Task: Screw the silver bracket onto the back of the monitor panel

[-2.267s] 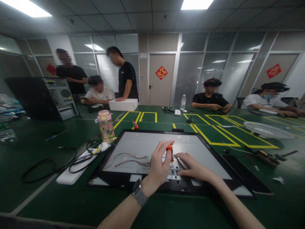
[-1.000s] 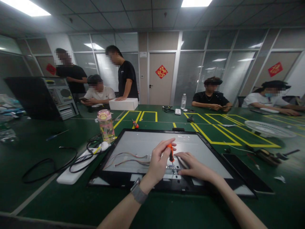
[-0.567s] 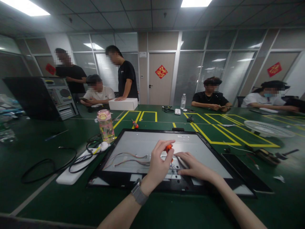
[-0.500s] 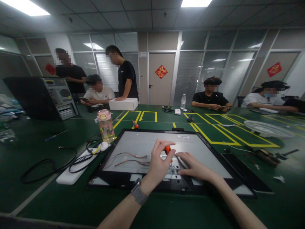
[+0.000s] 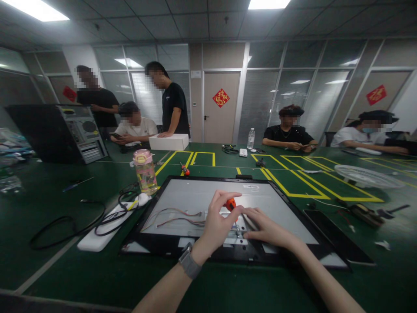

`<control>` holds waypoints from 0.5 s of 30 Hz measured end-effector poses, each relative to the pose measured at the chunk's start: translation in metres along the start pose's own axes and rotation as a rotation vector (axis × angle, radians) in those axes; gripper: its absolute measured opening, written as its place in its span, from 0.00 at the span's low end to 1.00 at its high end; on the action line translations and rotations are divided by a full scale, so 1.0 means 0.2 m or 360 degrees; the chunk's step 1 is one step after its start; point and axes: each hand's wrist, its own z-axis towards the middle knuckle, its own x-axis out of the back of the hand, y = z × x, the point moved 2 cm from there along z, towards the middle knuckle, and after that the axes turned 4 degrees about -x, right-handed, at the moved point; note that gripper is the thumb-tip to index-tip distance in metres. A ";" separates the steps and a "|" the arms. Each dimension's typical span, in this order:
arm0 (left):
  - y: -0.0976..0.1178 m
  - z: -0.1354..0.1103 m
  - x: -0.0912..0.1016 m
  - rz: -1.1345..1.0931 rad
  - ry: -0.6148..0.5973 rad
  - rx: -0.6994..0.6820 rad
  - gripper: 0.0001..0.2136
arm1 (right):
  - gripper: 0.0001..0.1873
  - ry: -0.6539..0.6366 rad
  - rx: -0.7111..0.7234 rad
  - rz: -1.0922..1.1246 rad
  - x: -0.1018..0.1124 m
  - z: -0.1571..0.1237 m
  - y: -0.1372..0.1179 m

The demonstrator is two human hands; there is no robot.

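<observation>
A dismantled monitor panel [image 5: 198, 195] lies flat on the green table, grey back up inside a black frame. My left hand [image 5: 217, 224], with a watch on the wrist, is closed round the orange handle of a small screwdriver [image 5: 230, 204] held upright over a metal bracket [image 5: 235, 231] near the panel's front edge. My right hand [image 5: 265, 227] lies flat beside it, fingers stretched out and pressing on the panel by the bracket. Thin coloured wires [image 5: 172, 218] trail across the panel to the left of my hands.
A pink-capped bottle [image 5: 145, 172], a white keyboard [image 5: 100, 230] and black cables [image 5: 65, 226] lie left of the panel. A computer case [image 5: 65, 132] stands far left. A red screwdriver [image 5: 185, 171], a white fan grille [image 5: 366, 177] and a dark flat panel [image 5: 335, 237] are nearby. Several people sit or stand across the table.
My left fingers have shifted round the screwdriver handle, covering more of it, as the handle turns in place. My right hand has stayed flat on the panel.
</observation>
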 end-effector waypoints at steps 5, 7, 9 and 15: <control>0.00 0.00 0.00 -0.0238 -0.0102 0.0109 0.18 | 0.34 -0.0006 0.0002 -0.0008 0.00 0.00 0.01; 0.00 0.00 0.00 -0.0249 -0.0079 0.0110 0.17 | 0.34 -0.0008 0.0000 -0.0012 0.00 0.00 0.00; 0.00 0.01 0.00 -0.0160 -0.0021 0.0056 0.13 | 0.34 -0.0008 -0.0006 -0.0009 0.00 0.00 0.00; 0.00 0.00 0.01 -0.0087 0.0029 0.0035 0.13 | 0.34 -0.0002 -0.0021 0.0005 0.00 0.00 -0.01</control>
